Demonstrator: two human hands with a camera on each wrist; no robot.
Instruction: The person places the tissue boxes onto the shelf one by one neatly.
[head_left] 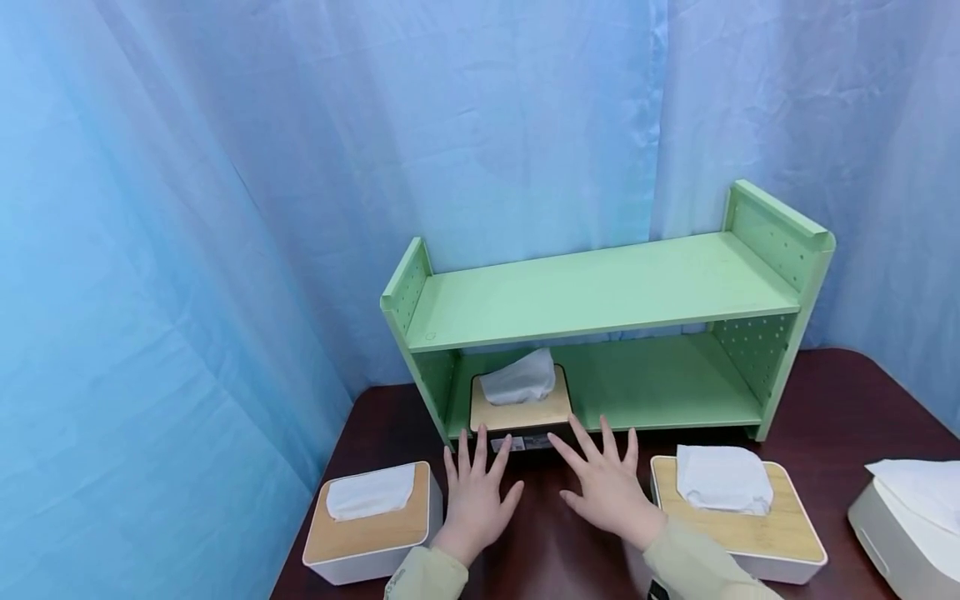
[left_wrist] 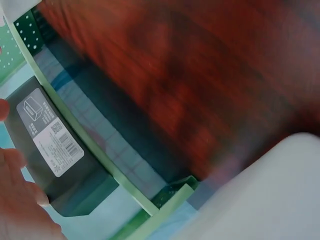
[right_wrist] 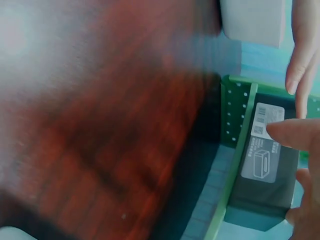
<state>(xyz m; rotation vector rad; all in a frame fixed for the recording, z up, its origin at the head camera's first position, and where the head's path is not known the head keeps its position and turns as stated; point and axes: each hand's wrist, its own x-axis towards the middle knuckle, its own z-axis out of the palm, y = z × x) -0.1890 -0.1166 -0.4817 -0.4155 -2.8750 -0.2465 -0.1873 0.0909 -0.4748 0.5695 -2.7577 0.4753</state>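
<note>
A black tissue box (head_left: 521, 415) with a pale wooden lid and a white tissue sticking up sits at the left end of the green shelf's lower board (head_left: 660, 383). Its printed label faces front in both wrist views. My left hand (head_left: 477, 508), fingers spread, is at the box's front left corner. On the other side, my right hand (head_left: 611, 492) has its spread fingers by the front right corner. Neither hand grips the box; whether the fingertips touch it, I cannot tell.
A white tissue box (head_left: 378, 533) with a wooden lid stands left of my left hand. Another wooden-lidded box (head_left: 780, 537) is beside my right forearm, and a white box (head_left: 892, 533) lies at the far right. Blue curtains (head_left: 525, 125) hang behind the dark table (head_left: 840, 408).
</note>
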